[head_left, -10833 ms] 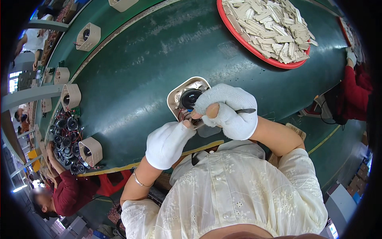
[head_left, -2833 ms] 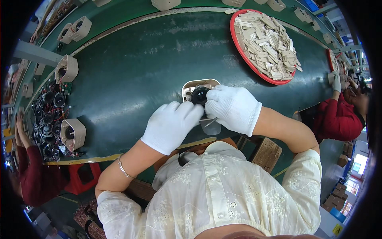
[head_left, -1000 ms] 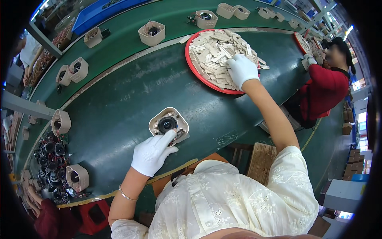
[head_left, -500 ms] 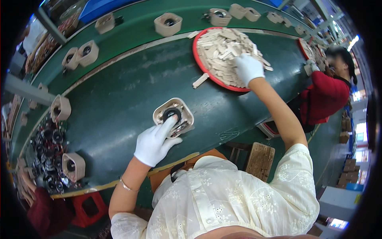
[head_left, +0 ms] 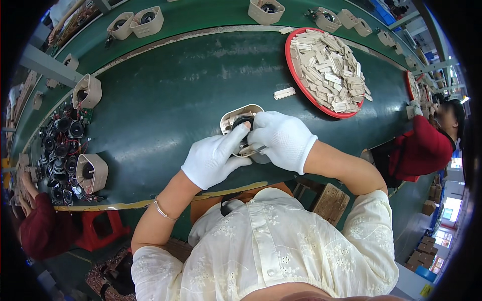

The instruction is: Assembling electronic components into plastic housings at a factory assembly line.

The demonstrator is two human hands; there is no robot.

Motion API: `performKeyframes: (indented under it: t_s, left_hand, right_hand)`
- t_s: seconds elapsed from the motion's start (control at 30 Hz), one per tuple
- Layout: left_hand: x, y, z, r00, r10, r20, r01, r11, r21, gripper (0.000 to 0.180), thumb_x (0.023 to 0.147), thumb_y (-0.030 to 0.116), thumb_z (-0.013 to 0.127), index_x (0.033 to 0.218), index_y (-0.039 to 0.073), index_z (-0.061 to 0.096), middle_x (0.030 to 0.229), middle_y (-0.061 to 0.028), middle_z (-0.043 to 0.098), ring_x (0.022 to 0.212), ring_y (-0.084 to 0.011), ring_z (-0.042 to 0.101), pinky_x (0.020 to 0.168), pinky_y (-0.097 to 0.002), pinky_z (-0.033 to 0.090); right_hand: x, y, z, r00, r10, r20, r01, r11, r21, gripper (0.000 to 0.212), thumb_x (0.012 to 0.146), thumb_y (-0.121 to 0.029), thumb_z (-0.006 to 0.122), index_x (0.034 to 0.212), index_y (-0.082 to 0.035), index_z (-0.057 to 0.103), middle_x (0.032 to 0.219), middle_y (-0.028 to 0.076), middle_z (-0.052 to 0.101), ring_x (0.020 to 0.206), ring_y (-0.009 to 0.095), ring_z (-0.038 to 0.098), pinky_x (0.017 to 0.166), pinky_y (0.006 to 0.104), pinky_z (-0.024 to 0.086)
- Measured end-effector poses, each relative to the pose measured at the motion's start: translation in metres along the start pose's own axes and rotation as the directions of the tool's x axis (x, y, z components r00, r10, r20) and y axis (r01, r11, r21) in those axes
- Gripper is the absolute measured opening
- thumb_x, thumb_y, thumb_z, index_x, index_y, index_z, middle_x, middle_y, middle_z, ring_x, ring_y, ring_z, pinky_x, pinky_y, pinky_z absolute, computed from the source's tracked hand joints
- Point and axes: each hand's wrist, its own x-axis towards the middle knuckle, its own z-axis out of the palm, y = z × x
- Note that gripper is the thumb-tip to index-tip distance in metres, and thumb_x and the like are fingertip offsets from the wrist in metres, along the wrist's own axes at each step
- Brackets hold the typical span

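A beige plastic housing (head_left: 243,109) with rounded corners sits before me at the bench's near side, its open face up. Inside it is a round black speaker (head_left: 236,122), partly covered by my fingers. My left hand (head_left: 213,155), in a white glove with a bare fingertip, is closed on the housing's left and near side, one finger lying on the speaker. My white-gloved right hand (head_left: 283,138) has its fingers bent together over the housing's right side. A thin edge shows under them; whether it is a loose strip or part of the housing I cannot tell.
A red-rimmed round tray (head_left: 296,75) heaped with beige plastic strips (head_left: 331,70) stands at the right. One strip (head_left: 284,93) lies beside it. Loose speakers with wires (head_left: 60,150) pile up at left, near more housings (head_left: 92,173). A co-worker (head_left: 422,140) sits at right.
My right hand has left the tray of strips and come to the housing beside my left hand. The view has shifted, so the bench things sit differently in the picture.
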Motion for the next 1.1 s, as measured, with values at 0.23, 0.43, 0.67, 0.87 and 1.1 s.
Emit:
performKeyframes:
  t_s: [0.23,0.43,0.67,0.87,1.1]
  left_hand:
    - [-0.002,0.000,0.001,1.000,0.007,-0.030,-0.007,1.000,-0.001,0.081,0.076,0.028,0.083,0.146,0.009,0.047,0.102,-0.0106,0.072,0.080,-0.0289,0.070,0.067,-0.0375,0.055]
    - [-0.001,0.002,0.002,1.000,-0.013,-0.018,0.014,1.000,0.005,0.076,0.075,0.027,0.083,0.142,0.010,0.051,0.102,-0.0087,0.071,0.080,-0.0275,0.069,0.067,-0.0366,0.055]
    - [-0.005,0.003,0.009,0.974,0.182,-0.132,-0.162,0.976,0.144,0.044,0.072,0.018,0.083,0.115,0.019,0.071,0.093,-0.0015,0.064,0.076,-0.0214,0.065,0.062,-0.0316,0.052]
    - [0.005,0.024,0.000,1.000,0.018,-0.015,-0.015,0.982,0.187,0.028,0.075,0.013,0.080,0.103,0.016,0.075,0.091,-0.0015,0.062,0.081,-0.0217,0.063,0.067,-0.0330,0.053]
    - [-0.001,0.013,0.020,0.952,0.074,-0.298,-0.058,0.996,0.061,0.019,0.079,0.015,0.075,0.098,0.018,0.074,0.083,-0.0004,0.058,0.068,-0.0221,0.056,0.057,-0.0346,0.048]
  right_hand:
    - [-0.009,0.016,0.012,0.994,-0.015,-0.104,0.023,0.997,0.078,0.017,0.074,-0.003,0.068,0.090,-0.008,0.067,0.092,0.010,0.059,0.090,0.033,0.060,0.077,0.0419,0.051]
    - [-0.010,0.015,0.021,0.991,-0.018,-0.131,0.035,0.990,0.133,0.019,0.075,-0.003,0.069,0.093,-0.008,0.067,0.091,0.011,0.059,0.090,0.033,0.060,0.077,0.0416,0.051]
    - [-0.007,0.019,0.024,0.988,-0.005,-0.156,0.024,0.992,0.126,0.021,0.077,-0.004,0.070,0.098,-0.008,0.068,0.092,0.011,0.060,0.091,0.032,0.061,0.078,0.0413,0.051]
    - [-0.011,0.025,0.025,0.981,-0.008,-0.196,0.058,0.966,0.251,0.020,0.078,-0.005,0.071,0.098,-0.009,0.068,0.092,0.011,0.062,0.091,0.032,0.061,0.080,0.0404,0.051]
    - [-0.008,0.044,-0.002,0.993,-0.089,0.082,0.043,0.896,0.443,0.017,0.089,-0.016,0.065,0.103,-0.010,0.070,0.104,0.016,0.061,0.102,0.036,0.062,0.089,0.0430,0.051]
